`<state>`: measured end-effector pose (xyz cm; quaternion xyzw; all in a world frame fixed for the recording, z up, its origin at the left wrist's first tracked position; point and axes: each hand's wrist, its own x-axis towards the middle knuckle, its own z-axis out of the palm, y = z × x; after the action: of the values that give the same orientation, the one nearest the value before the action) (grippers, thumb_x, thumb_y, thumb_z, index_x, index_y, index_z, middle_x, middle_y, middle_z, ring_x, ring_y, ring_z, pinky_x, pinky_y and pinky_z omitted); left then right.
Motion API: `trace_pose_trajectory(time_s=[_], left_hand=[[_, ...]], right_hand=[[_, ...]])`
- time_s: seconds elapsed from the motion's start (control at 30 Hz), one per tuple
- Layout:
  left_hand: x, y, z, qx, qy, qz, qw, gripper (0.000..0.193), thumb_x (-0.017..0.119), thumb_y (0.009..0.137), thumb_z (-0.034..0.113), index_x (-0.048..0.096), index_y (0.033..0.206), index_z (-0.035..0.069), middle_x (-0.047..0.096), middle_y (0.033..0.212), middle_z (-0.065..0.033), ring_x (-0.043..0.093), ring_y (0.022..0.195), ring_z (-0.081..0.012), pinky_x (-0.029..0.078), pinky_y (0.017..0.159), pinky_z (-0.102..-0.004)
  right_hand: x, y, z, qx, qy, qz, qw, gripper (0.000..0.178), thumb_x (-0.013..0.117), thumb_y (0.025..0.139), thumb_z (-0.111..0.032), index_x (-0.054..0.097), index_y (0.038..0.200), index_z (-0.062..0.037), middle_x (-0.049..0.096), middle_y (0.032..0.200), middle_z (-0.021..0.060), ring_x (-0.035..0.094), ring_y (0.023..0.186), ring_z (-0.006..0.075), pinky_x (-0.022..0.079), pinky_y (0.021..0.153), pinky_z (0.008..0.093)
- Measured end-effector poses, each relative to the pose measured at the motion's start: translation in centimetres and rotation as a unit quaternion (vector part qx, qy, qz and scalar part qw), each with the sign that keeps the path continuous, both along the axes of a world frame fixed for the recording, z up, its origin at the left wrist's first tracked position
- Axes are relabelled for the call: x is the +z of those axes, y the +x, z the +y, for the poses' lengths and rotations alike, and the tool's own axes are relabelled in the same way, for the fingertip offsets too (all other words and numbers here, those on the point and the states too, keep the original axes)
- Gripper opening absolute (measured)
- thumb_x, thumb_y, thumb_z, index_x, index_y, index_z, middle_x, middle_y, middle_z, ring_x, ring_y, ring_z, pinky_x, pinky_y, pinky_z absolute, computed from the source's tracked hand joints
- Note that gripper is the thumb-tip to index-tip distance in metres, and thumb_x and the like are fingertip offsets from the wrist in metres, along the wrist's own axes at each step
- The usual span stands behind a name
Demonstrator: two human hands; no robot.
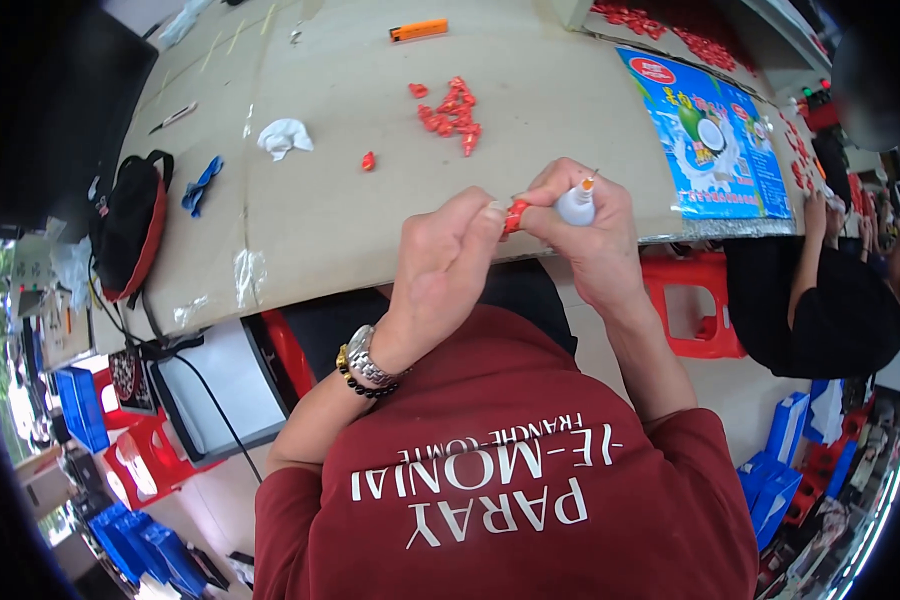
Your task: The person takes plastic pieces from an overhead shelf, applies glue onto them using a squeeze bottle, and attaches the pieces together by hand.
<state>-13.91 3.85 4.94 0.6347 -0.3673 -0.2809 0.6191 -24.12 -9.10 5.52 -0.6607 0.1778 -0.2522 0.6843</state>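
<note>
My left hand [442, 265] is closed, and its thumb and fingertips pinch a small shiny red piece [515, 216] just past the table's near edge. My right hand [602, 250] wraps round a white squeeze bottle [575, 204] with a thin nozzle tip pointing up and away. The right fingertips also touch the red piece, so the two hands almost meet at it. Most of the bottle is hidden in the palm. Beyond my hands lies a loose pile of similar red pieces [450, 118], with a single red piece [368, 161] to its left.
On the table [320, 220] are a crumpled white tissue [285, 138], an orange box [419, 31], a blue strip [201, 186], a pen [174, 118] and a black-and-red bag [135, 225]. A blue printed sheet [705, 140] lies at right. Beyond it a co-worker [815, 290] sits near a red stool [690, 300].
</note>
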Motion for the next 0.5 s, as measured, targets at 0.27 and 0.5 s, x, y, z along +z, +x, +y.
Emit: trace_pose_trajectory(time_s=[0.27, 0.5], left_hand=[[-0.2, 0.0, 0.4, -0.016, -0.041, -0.033, 0.998, 0.024, 0.049, 0.095, 0.013, 0.056, 0.078, -0.002, 0.043, 0.055, -0.0040, 0.038, 0.050, -0.0073, 0.034, 0.047, -0.0268], [0.9, -0.2, 1.5, -0.030, -0.053, -0.079, 0.995, 0.023, 0.049, 0.095, 0.012, 0.056, 0.078, -0.001, 0.044, 0.055, -0.0042, 0.039, 0.050, -0.0082, 0.034, 0.047, -0.0266]], right_hand=[[0.7, -0.8, 0.3, 0.005, -0.119, 0.053, 0.991, 0.009, 0.069, 0.079, 0.004, 0.061, 0.080, -0.0013, 0.061, 0.079, 0.0035, 0.059, 0.074, 0.0092, 0.046, 0.067, 0.0226], [1.7, -1.6, 1.5, -0.005, -0.124, 0.052, 0.991, 0.009, 0.069, 0.079, 0.003, 0.062, 0.080, -0.0013, 0.061, 0.080, 0.0036, 0.060, 0.074, 0.0094, 0.047, 0.066, 0.0222]])
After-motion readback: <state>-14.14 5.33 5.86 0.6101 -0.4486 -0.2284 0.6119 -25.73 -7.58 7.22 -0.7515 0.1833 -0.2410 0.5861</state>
